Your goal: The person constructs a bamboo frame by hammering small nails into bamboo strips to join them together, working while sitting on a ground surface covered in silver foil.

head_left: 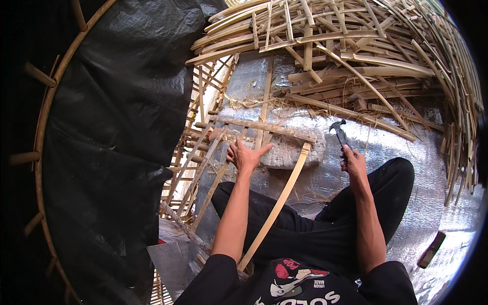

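My right hand [354, 161] is closed around the handle of a black claw hammer [341, 133], its head raised to the right of a pale stone block [297, 155]. My left hand [246, 155] lies over the left end of the stone, thumb stretched right and fingers spread, close to the slats of a bamboo frame. The frame's round top rail [264, 126] rests across the stone. From the rail's right end a flat bamboo strip [284, 195] slopes down over my lap. What my left fingertips touch is hard to make out.
Stacked bamboo strips [356, 56] lie at the back and curve down the right side. Silver foil sheeting [422, 178] covers the floor, with a short dark wooden piece [431, 249] on it. A black sheet [112, 127] hangs at left inside a curved bamboo pole [40, 129].
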The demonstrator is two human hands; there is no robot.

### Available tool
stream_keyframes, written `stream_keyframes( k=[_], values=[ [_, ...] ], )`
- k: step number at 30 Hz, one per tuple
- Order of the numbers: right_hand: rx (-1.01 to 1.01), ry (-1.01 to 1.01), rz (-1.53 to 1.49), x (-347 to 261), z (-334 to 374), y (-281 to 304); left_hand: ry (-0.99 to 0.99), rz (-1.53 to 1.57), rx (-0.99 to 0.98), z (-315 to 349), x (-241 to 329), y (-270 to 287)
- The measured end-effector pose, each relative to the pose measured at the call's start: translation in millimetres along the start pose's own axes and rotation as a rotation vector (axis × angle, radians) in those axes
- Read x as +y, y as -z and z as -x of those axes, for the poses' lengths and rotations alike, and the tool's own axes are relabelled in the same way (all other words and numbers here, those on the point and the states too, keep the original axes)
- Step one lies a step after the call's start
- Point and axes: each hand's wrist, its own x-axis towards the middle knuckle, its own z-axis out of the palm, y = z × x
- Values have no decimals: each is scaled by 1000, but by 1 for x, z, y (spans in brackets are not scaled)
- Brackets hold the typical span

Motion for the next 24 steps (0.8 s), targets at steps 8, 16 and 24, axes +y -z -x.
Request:
stream_keyframes(
  k=[8,16,24],
  values=[
    [-43,-254,-118,0,10,7,-1,13,7,7,-7,-6],
    [-53,-195,134,12,-13,15,17,18,-6,6,-3,-4],
    [345,501,825,15,-9,-2,28,50,-53,4,-4,2]
  ],
)
